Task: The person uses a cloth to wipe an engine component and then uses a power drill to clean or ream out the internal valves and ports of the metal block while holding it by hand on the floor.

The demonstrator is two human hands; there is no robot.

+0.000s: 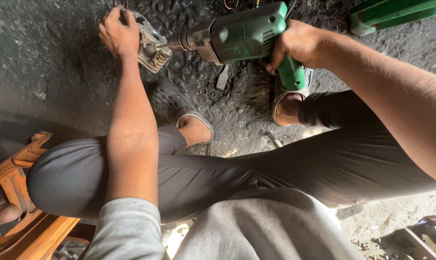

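On the dark oily floor (49,72), the left hand (117,33) curls its fingers over a finned grey metal cylinder head (150,45), while the right hand (300,45) grips the green electric drill (242,33), bit touching the casting.

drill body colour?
Green, with a grey metal chuck; the drill shows clearly in the head view.

Only 1 view, from a camera on the seated person's head, looks steeply down and forward over their lap, close to knees and forearms, toward the dark oily floor (44,72) beyond, where the left hand (117,33) and right hand (300,45) work.
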